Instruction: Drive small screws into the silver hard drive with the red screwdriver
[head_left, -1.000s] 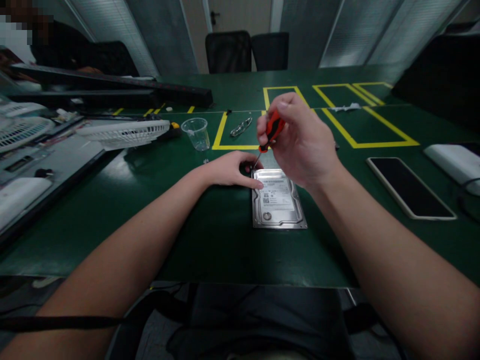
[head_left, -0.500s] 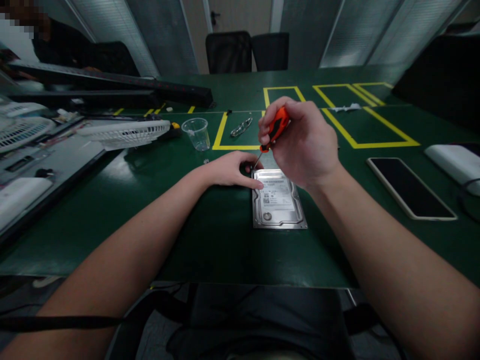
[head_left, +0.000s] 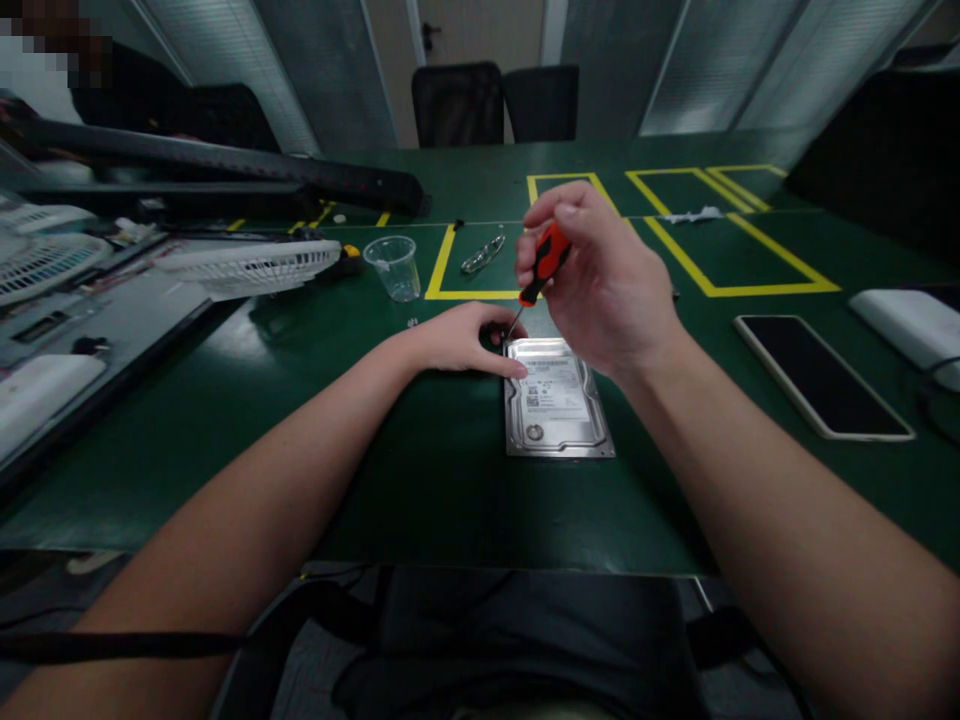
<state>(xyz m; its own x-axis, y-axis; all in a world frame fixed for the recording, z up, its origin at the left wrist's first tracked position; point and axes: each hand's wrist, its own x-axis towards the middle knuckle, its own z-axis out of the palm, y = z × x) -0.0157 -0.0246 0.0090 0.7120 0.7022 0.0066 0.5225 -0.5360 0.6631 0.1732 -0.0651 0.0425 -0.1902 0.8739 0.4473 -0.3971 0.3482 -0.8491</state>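
A silver hard drive (head_left: 566,405) lies flat on the green table, label side up. My left hand (head_left: 469,338) grips its far left corner, thumb on the top face and fingers curled around the far edge. In my right hand (head_left: 607,280) is a red and black screwdriver (head_left: 551,258), held tilted by its handle. The thin shaft points down to the drive's far left corner, between my left thumb and fingers. Whether the tip sits in a screw is too small to tell. Several tiny screws (head_left: 412,323) lie left of my left hand.
Beyond my left hand stands a clear plastic cup (head_left: 393,270). Behind it lies a clear packet (head_left: 482,255) inside yellow tape. To the right are a phone (head_left: 823,377) and a white device (head_left: 911,330). White fan grilles (head_left: 255,265) crowd the left; another person sits far left.
The screwdriver handle has turned in my right hand, and the fingers have shifted and loosened slightly around it. My left hand and the hard drive have not moved.
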